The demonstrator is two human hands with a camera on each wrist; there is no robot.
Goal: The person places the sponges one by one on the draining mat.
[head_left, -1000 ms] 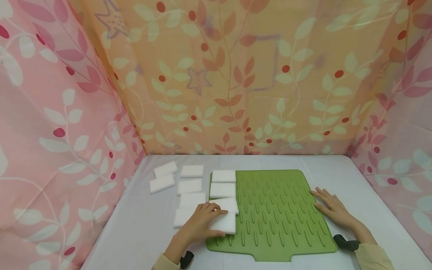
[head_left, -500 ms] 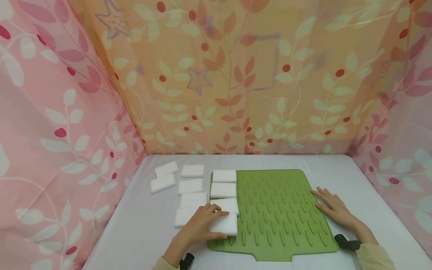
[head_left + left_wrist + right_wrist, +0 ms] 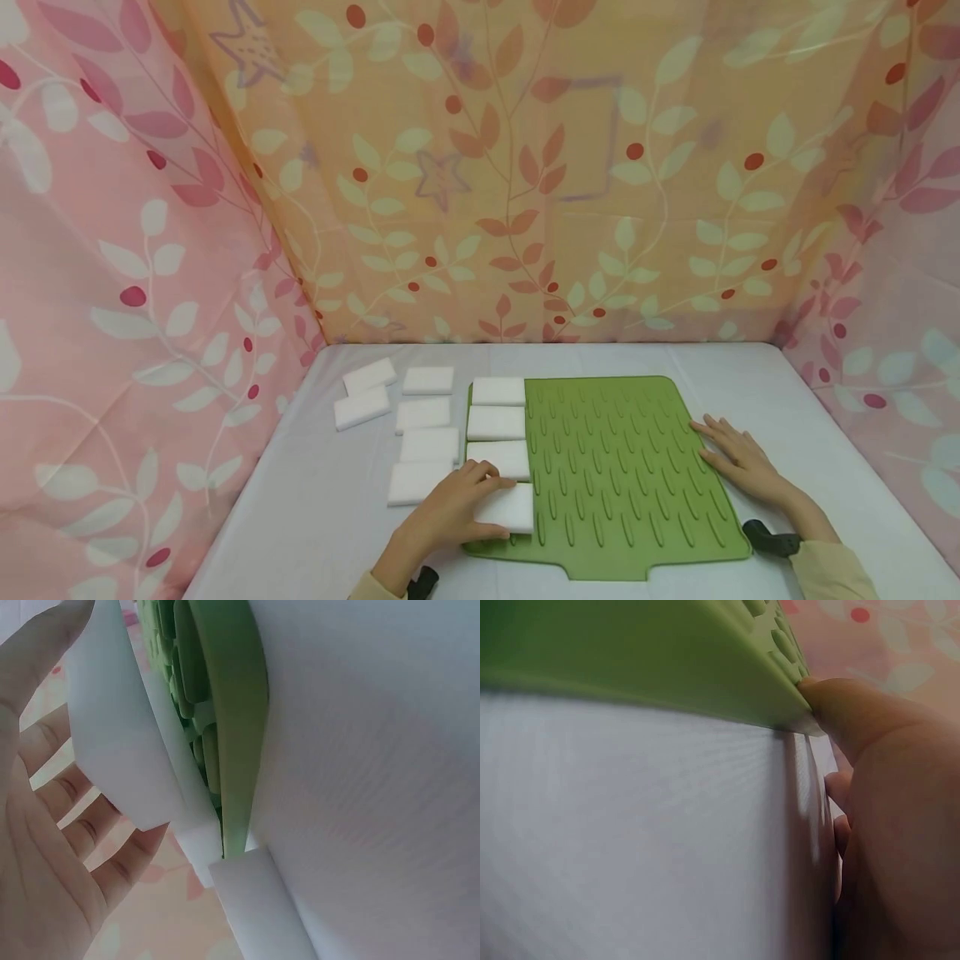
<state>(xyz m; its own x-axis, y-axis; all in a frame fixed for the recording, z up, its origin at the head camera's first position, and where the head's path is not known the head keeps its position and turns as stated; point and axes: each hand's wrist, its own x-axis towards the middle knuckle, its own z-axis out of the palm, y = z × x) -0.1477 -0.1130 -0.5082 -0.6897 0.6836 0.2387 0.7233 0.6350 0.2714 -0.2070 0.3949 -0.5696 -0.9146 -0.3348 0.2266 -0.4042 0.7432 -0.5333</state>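
Observation:
My left hand [image 3: 452, 507] pinches a white sponge block [image 3: 516, 510] between thumb and fingers over the front left corner of the green ridged mat [image 3: 615, 467]. In the left wrist view, that block [image 3: 124, 735] sits between the thumb and the curled fingers, beside the mat's raised edge [image 3: 236, 727]. Behind it, a third white block [image 3: 501, 459], another block [image 3: 497, 423] and a back block [image 3: 498, 391] line the mat's left side. My right hand [image 3: 738, 458] rests at the mat's right edge with fingers extended; its thumb [image 3: 840, 705] touches the rim.
Left of the mat, several more white blocks lie on the white-covered table [image 3: 300, 500], among them a near one [image 3: 420, 482] close to my left wrist and a tilted one [image 3: 362, 407] farther out. Floral curtains [image 3: 525, 208] enclose the table's back and sides.
My left hand has drawn the held block slightly toward the front and right. The block behind it, tilted and partly overlapped before, now lies straighter with a narrow gap between. My right hand stays put.

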